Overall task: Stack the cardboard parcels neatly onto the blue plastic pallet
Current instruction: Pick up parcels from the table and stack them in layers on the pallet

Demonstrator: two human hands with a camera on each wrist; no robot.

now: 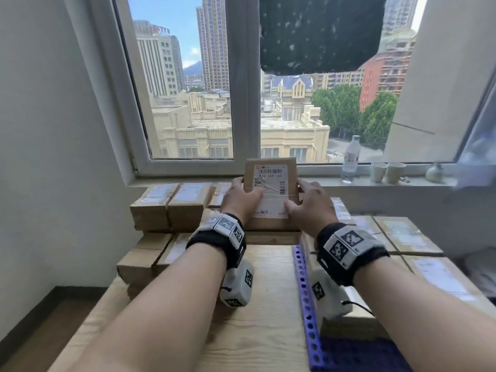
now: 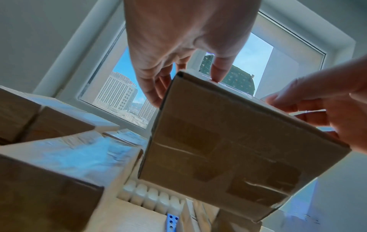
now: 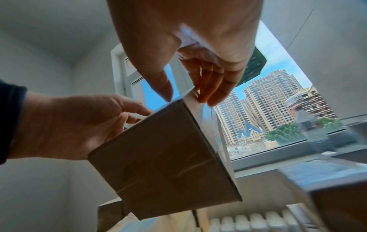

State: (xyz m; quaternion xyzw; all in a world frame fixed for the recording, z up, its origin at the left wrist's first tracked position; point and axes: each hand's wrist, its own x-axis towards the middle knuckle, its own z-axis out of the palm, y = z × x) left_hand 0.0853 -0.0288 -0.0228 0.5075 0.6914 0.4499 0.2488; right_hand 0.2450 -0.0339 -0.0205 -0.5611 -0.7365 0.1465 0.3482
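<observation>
The cardboard parcel [image 1: 270, 193] is held in the air between both hands, tilted with its far edge raised so the white shipping label faces the person; the wrist views show its taped underside clear of everything beneath it. The left hand [image 1: 240, 199] grips the parcel's left edge, thumb on the label face and fingers curled round the side, and the right hand [image 1: 308, 202] holds the right edge the same way, thumb on top, fingertips [image 3: 213, 95] pinching the upper corner. Just behind and to the left of the parcel lies a stock of similar parcels [image 1: 171, 205], piled in layers at the window end of the wooden table [image 1: 255, 304]. To the parcel's right, and nearer the person, the blue plastic pallet [image 1: 307, 304] shows its perforated rim, with a layer of stacked parcels [image 1: 402, 237] already on it. Beyond the parcel, on the windowsill, stand a water bottle [image 1: 350, 159] and two paper cups [image 1: 386, 172]. The step in hand looks like the carry: a parcel lifted off the stock and about to travel to the pallet. The next move probably calls for swinging it to the right, levelling it label up, and lowering it square against the edges of the parcels already laid, both hands loosening only once it sits flat.
</observation>
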